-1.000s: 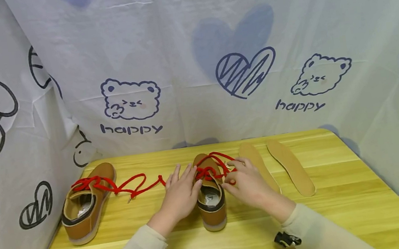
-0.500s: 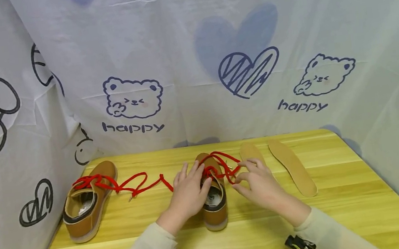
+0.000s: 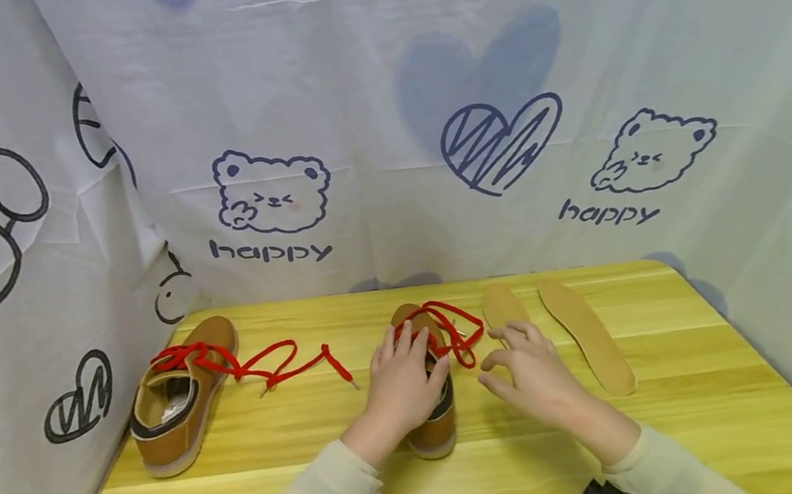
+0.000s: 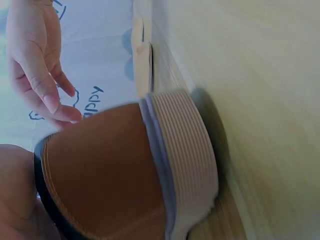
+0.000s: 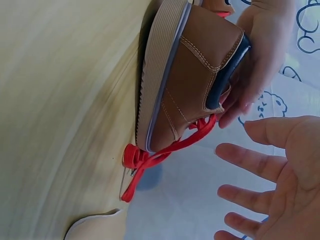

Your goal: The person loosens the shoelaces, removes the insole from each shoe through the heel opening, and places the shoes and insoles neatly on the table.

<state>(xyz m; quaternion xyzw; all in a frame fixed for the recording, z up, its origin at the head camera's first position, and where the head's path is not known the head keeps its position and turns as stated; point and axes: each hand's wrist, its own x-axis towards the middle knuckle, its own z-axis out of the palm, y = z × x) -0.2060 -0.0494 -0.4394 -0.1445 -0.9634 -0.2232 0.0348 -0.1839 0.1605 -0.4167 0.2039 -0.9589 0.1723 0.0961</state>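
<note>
A brown lace-up shoe (image 3: 434,435) stands at the middle of the table, heel toward me. My left hand (image 3: 401,384) lies over its opening and tongue, fingers pointing forward and only loosely bent. To the right of the shoe, my right hand (image 3: 537,379) hovers with spread fingers and holds nothing. Red laces (image 3: 466,345) from this shoe lie in loops on its right side, beyond my right fingertips. The left wrist view has the heel (image 4: 107,172) up close. In the right wrist view, the shoe's side (image 5: 185,80) shows above the trailing red lace (image 5: 170,150).
A second brown shoe (image 3: 198,431) stands at the left, its red lace (image 3: 277,373) stretched toward the middle. Two tan insoles lie at the right: a fully visible insole (image 3: 590,338) and another insole (image 3: 502,301) partly behind my right hand. A printed cloth (image 3: 379,116) hangs behind the table.
My right hand has let go of the red laces and drawn back to the right. My left hand has slid rightward from the shoe's left side to over its opening.
</note>
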